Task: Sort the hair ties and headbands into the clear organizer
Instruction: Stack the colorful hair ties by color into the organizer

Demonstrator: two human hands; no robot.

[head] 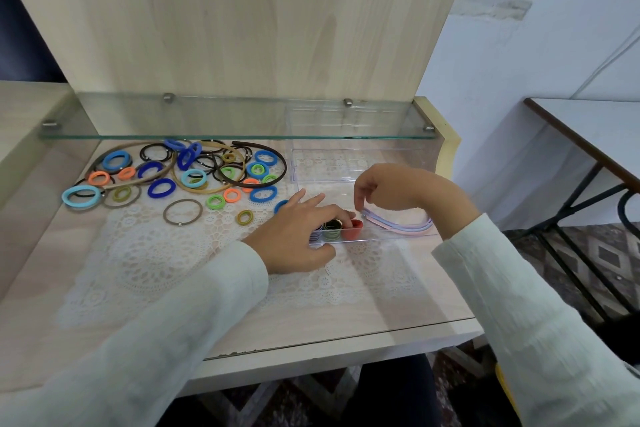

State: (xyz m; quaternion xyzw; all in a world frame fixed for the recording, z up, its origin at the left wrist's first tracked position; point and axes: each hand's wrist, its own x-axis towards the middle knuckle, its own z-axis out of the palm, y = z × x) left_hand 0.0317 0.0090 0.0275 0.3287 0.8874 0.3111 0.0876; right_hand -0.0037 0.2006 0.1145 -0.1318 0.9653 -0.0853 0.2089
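A clear organizer [349, 180] lies on the lace-covered table, right of centre. Its near section holds upright hair ties: a red one [352, 230], a green and black one [332, 229], a striped one. Thin pink and lilac headbands [401, 227] lie in the near right part. My left hand [298, 232] rests on the organizer's near left corner, fingers stretched over the ties, thumb at the front wall. My right hand [384, 189] hovers over the organizer and pinches the left end of the headbands. A pile of loose hair ties and headbands [187, 170] lies to the left.
A glass shelf [239, 132] juts out above the back of the table, over the pile and the organizer's far end. A white lace mat [180, 253] covers the tabletop. A second table [588, 135] stands to the right.
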